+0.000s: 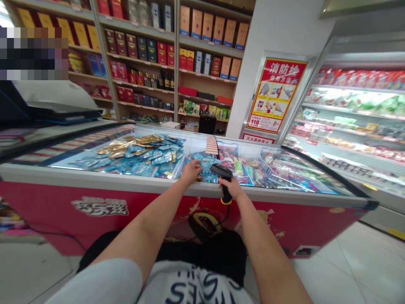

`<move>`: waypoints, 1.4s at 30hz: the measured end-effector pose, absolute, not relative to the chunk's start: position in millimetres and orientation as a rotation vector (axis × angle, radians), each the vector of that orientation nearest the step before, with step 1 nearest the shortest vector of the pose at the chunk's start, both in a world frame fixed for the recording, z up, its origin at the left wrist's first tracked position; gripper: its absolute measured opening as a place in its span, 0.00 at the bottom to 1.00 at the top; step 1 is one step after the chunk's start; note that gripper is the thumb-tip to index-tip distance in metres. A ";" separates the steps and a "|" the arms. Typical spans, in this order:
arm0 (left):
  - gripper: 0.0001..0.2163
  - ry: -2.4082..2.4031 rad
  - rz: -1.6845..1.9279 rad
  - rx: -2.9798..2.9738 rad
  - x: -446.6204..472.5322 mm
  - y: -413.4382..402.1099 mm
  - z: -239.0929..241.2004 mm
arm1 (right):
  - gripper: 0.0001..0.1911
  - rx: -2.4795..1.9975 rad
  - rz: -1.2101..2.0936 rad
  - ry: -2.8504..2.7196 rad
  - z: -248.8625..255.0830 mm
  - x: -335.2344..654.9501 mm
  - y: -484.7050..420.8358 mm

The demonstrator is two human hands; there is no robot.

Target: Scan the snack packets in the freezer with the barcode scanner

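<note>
My right hand (233, 187) is wrapped round the handle of a black barcode scanner (222, 170) with a yellow ring at its base. The scanner's head points left, towards my other hand, and its cable hangs down in front of the freezer. My left hand (191, 171) is at the freezer's front edge with its fingers curled together, over blue packets (206, 165). Whatever those fingers may pinch is too small to make out. Left of that hand, beyond a white wire basket divider (179, 165), lies a heap of blue and gold packets (144, 152).
The red chest freezer (104, 226) with a pale rim spans the front. Colourful packs (253, 171) lie in its right part. Shelves of boxed bottles (139, 46) and a red poster (274, 95) stand behind. A refrigerated display (354, 122) is at right; a person (53, 95) is at left.
</note>
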State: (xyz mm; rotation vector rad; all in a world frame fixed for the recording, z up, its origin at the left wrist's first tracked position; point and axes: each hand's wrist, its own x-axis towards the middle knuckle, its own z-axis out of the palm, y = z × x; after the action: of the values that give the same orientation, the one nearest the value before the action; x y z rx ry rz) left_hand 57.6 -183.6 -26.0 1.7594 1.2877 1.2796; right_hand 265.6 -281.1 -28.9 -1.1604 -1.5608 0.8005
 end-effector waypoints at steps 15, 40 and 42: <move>0.16 1.272 1.286 1.741 58.3 -167.0 -41.6 | 0.18 -1.176 0.772 -1.553 -36.3 267.9 -276.3; 0.12 1.386 1.955 0.871 -8.6 -138.3 26.7 | 0.18 -1.192 0.794 -1.536 -35.5 266.3 -278.0; 0.13 1.416 1.935 0.815 -22.8 -129.8 32.2 | 0.18 -1.193 0.794 -1.534 -36.2 266.4 -277.5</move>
State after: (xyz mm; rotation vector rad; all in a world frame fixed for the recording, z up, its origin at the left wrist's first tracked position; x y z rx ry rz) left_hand -22.8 -129.8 32.2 0.8152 1.4160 1.9349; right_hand 266.4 -277.5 -36.2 -1.1930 -1.5335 0.7941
